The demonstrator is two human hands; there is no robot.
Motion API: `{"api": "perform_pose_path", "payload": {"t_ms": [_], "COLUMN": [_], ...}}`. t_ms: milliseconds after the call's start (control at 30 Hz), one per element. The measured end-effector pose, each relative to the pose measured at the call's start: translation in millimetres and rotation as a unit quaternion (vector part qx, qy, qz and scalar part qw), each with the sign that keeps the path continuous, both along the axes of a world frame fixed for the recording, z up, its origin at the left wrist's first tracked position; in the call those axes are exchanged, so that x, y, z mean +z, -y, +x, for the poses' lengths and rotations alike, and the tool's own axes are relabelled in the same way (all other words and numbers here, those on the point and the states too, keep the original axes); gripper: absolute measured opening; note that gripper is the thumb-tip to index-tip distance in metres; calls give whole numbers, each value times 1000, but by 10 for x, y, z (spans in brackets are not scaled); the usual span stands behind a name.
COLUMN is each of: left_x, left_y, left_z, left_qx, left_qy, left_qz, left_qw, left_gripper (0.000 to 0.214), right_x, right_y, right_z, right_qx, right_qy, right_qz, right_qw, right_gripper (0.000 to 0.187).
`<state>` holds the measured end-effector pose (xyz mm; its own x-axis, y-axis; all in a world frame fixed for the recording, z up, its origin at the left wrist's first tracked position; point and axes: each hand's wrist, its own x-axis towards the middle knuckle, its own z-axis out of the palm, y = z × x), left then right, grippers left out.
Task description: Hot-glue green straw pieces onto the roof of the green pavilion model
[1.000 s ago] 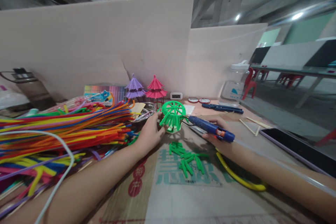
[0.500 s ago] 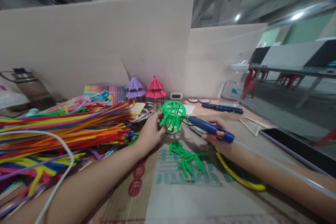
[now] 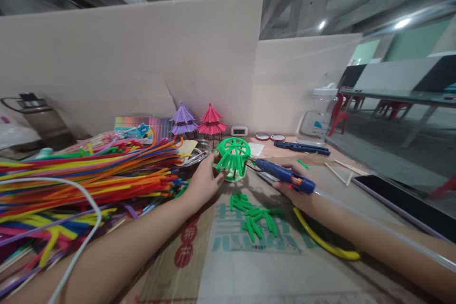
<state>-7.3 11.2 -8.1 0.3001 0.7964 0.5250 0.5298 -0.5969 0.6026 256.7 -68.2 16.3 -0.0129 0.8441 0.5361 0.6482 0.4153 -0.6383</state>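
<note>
My left hand [image 3: 206, 179] grips the lower left side of a small green pipe-cleaner pavilion [image 3: 234, 156], its round spoked top ringed by short strips hanging down. Some of the fingers are hidden behind it. A blue hot glue gun [image 3: 285, 174] is in my right hand [image 3: 294, 192], its nozzle pointing left, close to the right side of the pavilion. A clear glue stick trails from the gun's back end. On the cardboard in front lies a loose pile of short green pipe-cleaner pieces [image 3: 253, 216].
Many coloured pipe cleaners [image 3: 89, 175] fill the left side, a white cable [image 3: 90, 199] looping over them. Behind stand a purple pavilion [image 3: 183, 118] and a red one [image 3: 212, 119]. A phone [image 3: 406, 204], pliers [image 3: 302, 147], yellow strip [image 3: 322, 242] and bottle [image 3: 317, 116] are on the right.
The green pavilion has turned and shifted slightly left in my left hand. The glue gun has moved a little left with it. The pile of green pieces has stayed put.
</note>
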Motion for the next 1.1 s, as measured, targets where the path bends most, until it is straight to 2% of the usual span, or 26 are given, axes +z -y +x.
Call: {"api": "perform_pose_path", "payload": {"t_ms": [233,367,467,533,667,733,800,867,967,1100], "left_x": [-33,-45,-27,-12,4,2,-2,-8,-16,-33], "left_y": [-50,-69,-42,-21,-1,-5,-13,-21,-32,-41], "left_z": [7,1,-6,-10,-10,-8,-8,-10,-18,-27], "left_qx": [-9,-2,-30,-45,-36,-40,-49,-53,-58,-61], "left_qy": [47,46,36,23,8,9,13,16,16,16], "left_qz": [-45,-55,-49,-39,-40,-42,-44,-49,-50,-51], "left_qw": [998,997,998,998,999,998,998,997,997,997], "left_gripper": [41,39,41,41,40,40,41,43,48,49], "right_x": [9,157,305,383,433,414,379,329,223,72], "right_y": [-1,47,-21,-158,-643,-943,-1225,-1452,-1650,-1738], "right_z": [51,108,124,132,207,278,349,398,398,321], "right_qx": [19,59,40,34,63,19,-22,-40,-52,-58], "right_qy": [13,-23,-48,-74,-121,-53,-25,-1,34,81], "right_qz": [-13,-16,-55,-84,-91,-115,-145,-170,-197,-229], "right_qw": [1000,998,997,993,986,992,989,985,978,968], "right_gripper": [24,24,37,41,33,34,36,30,24,30]}}
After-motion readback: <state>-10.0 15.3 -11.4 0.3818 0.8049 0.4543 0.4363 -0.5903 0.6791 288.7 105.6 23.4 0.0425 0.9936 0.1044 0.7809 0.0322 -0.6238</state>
